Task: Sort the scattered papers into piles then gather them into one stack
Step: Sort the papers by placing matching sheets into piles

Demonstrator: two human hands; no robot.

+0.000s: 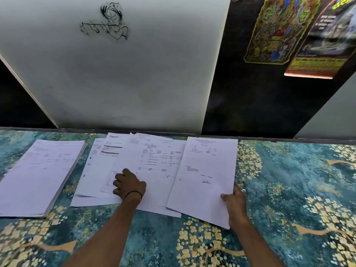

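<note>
A thick stack of white papers [40, 174] lies at the left on the patterned cloth. In the middle, several loose printed sheets [150, 166] overlap in a fan. My left hand [129, 185] rests on these sheets with its fingers curled down onto the paper. To the right lies a single printed sheet [204, 170], tilted, overlapping the fan's right edge. My right hand [236, 205] pinches that sheet at its lower right corner, thumb on top.
The teal cloth with yellow flowers [289, 189] covers the whole surface. A white wall panel with a line drawing [107, 20] and a dark panel with colourful posters [289, 31] stand right behind the far edge.
</note>
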